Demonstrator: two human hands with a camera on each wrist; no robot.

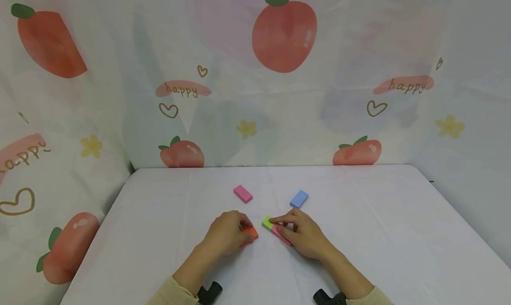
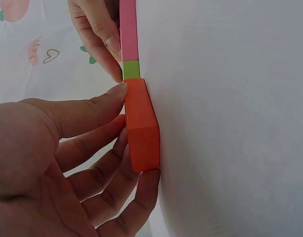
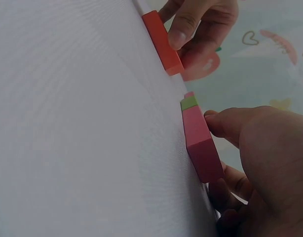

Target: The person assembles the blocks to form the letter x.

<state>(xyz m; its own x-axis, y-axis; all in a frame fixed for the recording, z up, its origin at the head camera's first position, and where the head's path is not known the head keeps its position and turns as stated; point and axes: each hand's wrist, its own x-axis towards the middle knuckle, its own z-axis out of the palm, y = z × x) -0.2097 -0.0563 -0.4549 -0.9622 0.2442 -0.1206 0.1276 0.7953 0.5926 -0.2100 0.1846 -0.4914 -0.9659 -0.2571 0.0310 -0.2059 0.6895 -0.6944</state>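
Head view, we are seeing the left hand [image 1: 227, 231] pinching an orange block [image 1: 251, 233] left of the green block [image 1: 266, 223], the right hand [image 1: 304, 235] gripping a pink block [image 1: 281, 237] abutting the green block, left wrist view, bent fingers holding the orange block, right wrist view, thumb touching the pink block.

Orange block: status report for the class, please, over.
Left hand grips orange block. Right hand holds near pink block, green block against it. Nothing visible between orange and green blocks.
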